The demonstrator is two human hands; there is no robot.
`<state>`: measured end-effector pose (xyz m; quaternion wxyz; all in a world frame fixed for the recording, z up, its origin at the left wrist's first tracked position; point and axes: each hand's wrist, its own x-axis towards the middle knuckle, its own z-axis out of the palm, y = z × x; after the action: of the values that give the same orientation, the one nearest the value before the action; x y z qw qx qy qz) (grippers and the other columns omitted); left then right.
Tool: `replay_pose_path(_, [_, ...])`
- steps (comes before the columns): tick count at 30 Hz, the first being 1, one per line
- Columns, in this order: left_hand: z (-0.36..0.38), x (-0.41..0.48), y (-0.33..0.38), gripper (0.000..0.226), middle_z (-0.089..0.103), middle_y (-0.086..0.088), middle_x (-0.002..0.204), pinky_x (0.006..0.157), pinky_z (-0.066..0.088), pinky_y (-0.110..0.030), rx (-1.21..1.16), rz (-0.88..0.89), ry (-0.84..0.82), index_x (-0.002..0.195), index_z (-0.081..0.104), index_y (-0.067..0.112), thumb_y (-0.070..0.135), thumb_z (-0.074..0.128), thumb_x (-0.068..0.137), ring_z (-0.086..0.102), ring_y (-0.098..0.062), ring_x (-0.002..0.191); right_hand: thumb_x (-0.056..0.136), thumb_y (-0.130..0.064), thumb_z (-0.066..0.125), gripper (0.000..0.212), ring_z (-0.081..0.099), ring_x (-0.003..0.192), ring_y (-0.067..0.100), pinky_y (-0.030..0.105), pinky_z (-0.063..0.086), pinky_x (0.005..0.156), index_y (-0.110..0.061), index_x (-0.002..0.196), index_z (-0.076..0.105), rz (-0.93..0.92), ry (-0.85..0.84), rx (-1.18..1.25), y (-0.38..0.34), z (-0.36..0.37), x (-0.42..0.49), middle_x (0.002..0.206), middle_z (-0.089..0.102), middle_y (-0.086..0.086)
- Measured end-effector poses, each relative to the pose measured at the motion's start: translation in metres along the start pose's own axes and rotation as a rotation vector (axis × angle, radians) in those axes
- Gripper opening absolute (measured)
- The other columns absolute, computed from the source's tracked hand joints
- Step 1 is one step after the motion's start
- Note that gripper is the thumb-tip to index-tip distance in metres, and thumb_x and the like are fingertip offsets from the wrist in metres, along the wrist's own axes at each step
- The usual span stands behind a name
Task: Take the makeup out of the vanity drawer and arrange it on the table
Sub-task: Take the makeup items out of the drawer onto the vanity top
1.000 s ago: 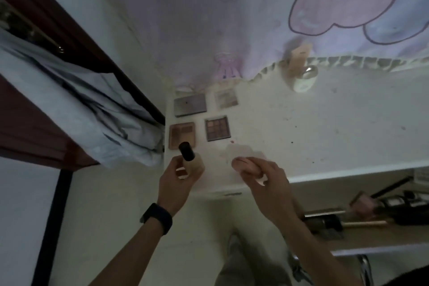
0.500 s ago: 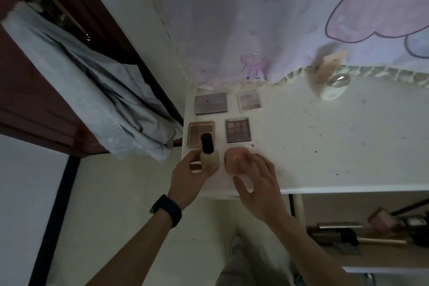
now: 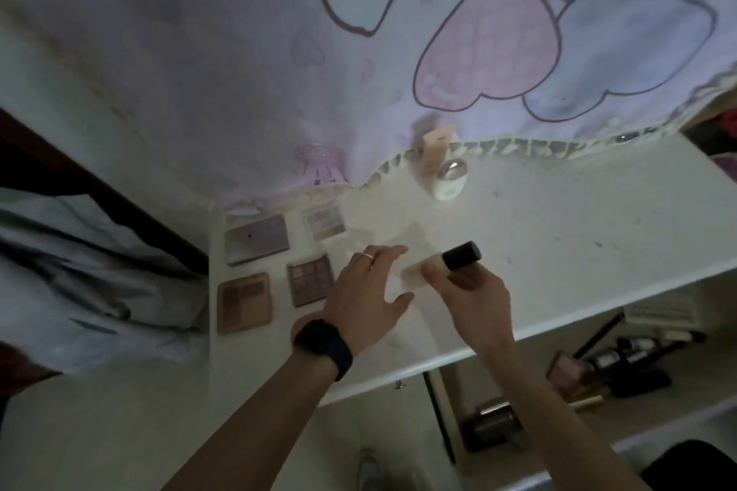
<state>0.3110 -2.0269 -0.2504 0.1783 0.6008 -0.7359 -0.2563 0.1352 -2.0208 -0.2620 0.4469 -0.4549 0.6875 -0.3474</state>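
My right hand (image 3: 472,293) grips a pale foundation bottle (image 3: 414,271) with a black cap (image 3: 460,255), tilted low over the white vanity table (image 3: 558,247). My left hand (image 3: 367,291), a watch on its wrist, hovers beside the bottle's base with straight, spread fingers and holds nothing. A pink rounded item (image 3: 302,325) peeks out by that wrist, mostly hidden. Several palettes lie in a grid at the table's left: a grey one (image 3: 257,239), a pale one (image 3: 324,225), a brown one (image 3: 244,301) and a dark eyeshadow one (image 3: 311,279).
A beige tube (image 3: 436,149) and a round white jar (image 3: 450,179) stand at the back by the cartoon curtain (image 3: 478,52). The open drawer (image 3: 678,407) at lower right holds several brushes, bottles and compacts. Grey cloth (image 3: 79,271) hangs left of the table.
The bottle has passed from my left hand to my right and moved right. My left hand has opened. The pink item has left my right hand. The view has shifted right.
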Motion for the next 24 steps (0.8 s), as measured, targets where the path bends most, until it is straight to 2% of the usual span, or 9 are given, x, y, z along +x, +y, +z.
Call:
replay_pose_path(2, [0.006,0.026,-0.003,0.065,0.035,0.002,0.152,0.11,0.036,-0.035,0.127,-0.054,-0.069,0.151,0.031,0.026,0.04,0.06,0.094,0.035,-0.019,0.136,0.08,-0.062,0.07,0.029,0.063,0.075,-0.011,0.007,0.037,0.06,-0.034,0.082,0.065,-0.021,0.133,-0.153,-0.002,-0.017,0.023,0.075,0.071,-0.02])
replay_pose_path(4, [0.01,0.048,-0.009,0.069,0.021,-0.003,0.162,0.118,0.025,-0.038,0.304,-0.093,-0.165,0.156,0.02,0.023,0.046,0.051,0.098,0.021,-0.023,0.147,0.081,-0.063,0.065,0.031,0.063,0.075,0.0,0.012,0.039,0.061,-0.032,0.082,0.062,-0.039,0.223,-0.232,-0.002,-0.028,0.047,0.078,0.067,-0.016])
replay_pose_path(6, [0.015,0.058,-0.018,0.074,0.006,-0.003,0.166,0.122,0.015,-0.042,0.405,-0.105,-0.288,0.158,0.009,0.023,0.054,0.042,0.099,0.007,-0.024,0.152,0.083,-0.058,0.065,0.034,0.064,0.085,0.008,0.022,0.044,0.068,-0.025,0.09,0.064,-0.073,0.263,-0.286,-0.002,-0.029,0.069,0.088,0.068,-0.013])
replay_pose_path(9, [0.025,0.062,-0.03,0.078,-0.012,0.0,0.166,0.123,0.008,-0.047,0.45,-0.119,-0.435,0.158,-0.005,0.027,0.062,0.032,0.099,-0.007,-0.024,0.153,0.087,-0.051,0.068,0.045,0.064,0.102,0.019,0.033,0.049,0.088,-0.017,0.117,0.064,-0.129,0.289,-0.365,0.0,-0.021,0.092,0.112,0.068,0.0])
replay_pose_path(11, [0.028,0.062,-0.035,0.079,-0.016,0.002,0.165,0.123,0.007,-0.048,0.463,-0.119,-0.444,0.158,-0.008,0.028,0.064,0.03,0.099,-0.009,-0.023,0.153,0.089,-0.046,0.068,0.053,0.061,0.11,0.023,0.033,0.044,0.093,-0.015,0.131,0.059,-0.155,0.275,-0.411,0.002,-0.013,0.1,0.124,0.064,0.004])
replay_pose_path(13, [0.029,0.063,-0.036,0.079,-0.016,0.002,0.165,0.123,0.009,-0.048,0.448,-0.116,-0.446,0.158,-0.008,0.028,0.064,0.03,0.098,-0.01,-0.023,0.153,0.09,-0.044,0.068,0.055,0.06,0.111,0.026,0.034,0.044,0.093,-0.012,0.134,0.056,-0.141,0.254,-0.443,0.006,-0.006,0.104,0.127,0.061,0.007])
replay_pose_path(20, [0.035,0.063,-0.046,0.082,-0.016,0.002,0.165,0.123,0.012,-0.046,0.432,-0.099,-0.421,0.157,-0.009,0.029,0.068,0.03,0.096,-0.01,-0.022,0.153,0.092,-0.034,0.063,0.048,0.059,0.095,0.034,0.037,0.042,0.081,-0.004,0.127,0.055,-0.119,0.302,-0.504,0.014,0.006,0.119,0.106,0.067,0.014])
replay_pose_path(22, [0.037,0.063,-0.048,0.083,-0.015,0.002,0.165,0.122,0.012,-0.045,0.444,-0.092,-0.406,0.157,-0.009,0.03,0.069,0.029,0.095,-0.009,-0.022,0.153,0.091,-0.032,0.064,0.05,0.059,0.096,0.036,0.037,0.041,0.082,-0.004,0.131,0.053,-0.125,0.285,-0.49,0.018,0.005,0.121,0.108,0.067,0.014])
replay_pose_path(24, [0.037,0.062,-0.048,0.082,-0.015,0.002,0.165,0.122,0.012,-0.045,0.455,-0.09,-0.41,0.157,-0.009,0.029,0.068,0.028,0.095,-0.009,-0.023,0.153,0.092,-0.03,0.065,0.064,0.058,0.106,0.037,0.038,0.042,0.089,-0.005,0.146,0.041,-0.11,0.22,-0.468,0.022,-0.001,0.117,0.118,0.064,0.013])
